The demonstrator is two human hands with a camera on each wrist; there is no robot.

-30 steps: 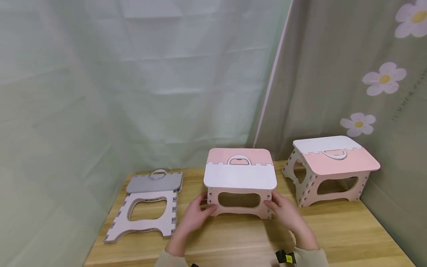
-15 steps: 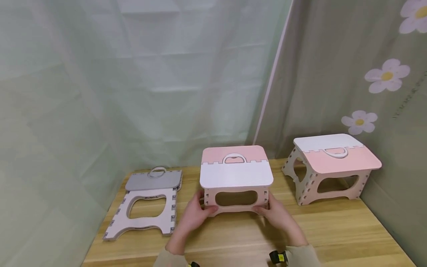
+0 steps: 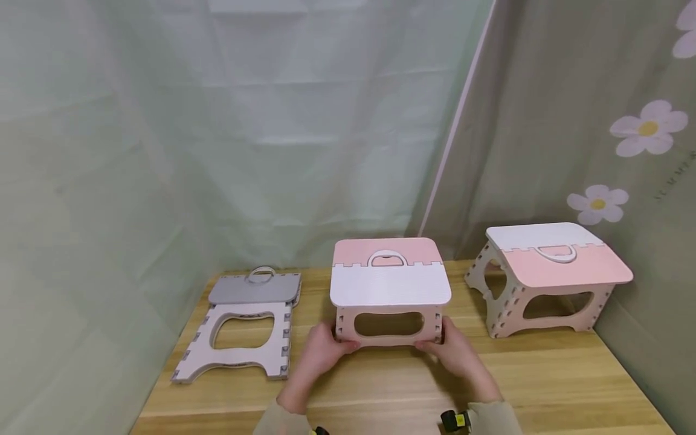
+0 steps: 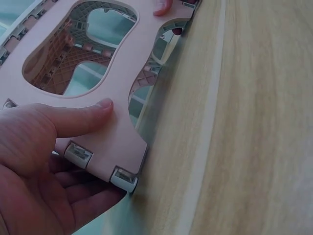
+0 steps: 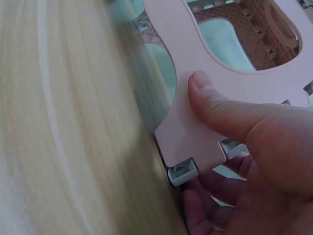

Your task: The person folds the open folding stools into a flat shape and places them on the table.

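A folding step stool (image 3: 390, 284) with a pink and white top stands unfolded in the middle of the table. My left hand (image 3: 322, 350) grips its near leg panel at the left corner, thumb on the front face and fingers behind the hinged edge, as the left wrist view shows of the pink leg panel (image 4: 120, 78). At the right corner my right hand (image 3: 454, 350) grips the same panel, its thumb (image 5: 205, 95) pressed on the front and its fingers curled behind. In both wrist views the panel's lower edge is at or close to the tabletop.
On the left a grey and white folding stool (image 3: 239, 338) lies folded flat. A second pink and white stool (image 3: 560, 272) stands unfolded at the right, turned at an angle. The wooden table (image 3: 380, 393) meets pale curtains (image 3: 304, 151) at the back and sides.
Both hands have moved lower on the near leg panel, thumbs nearer its bottom edge. The middle stool has shifted slightly relative to its neighbours. The head view has turned a little.
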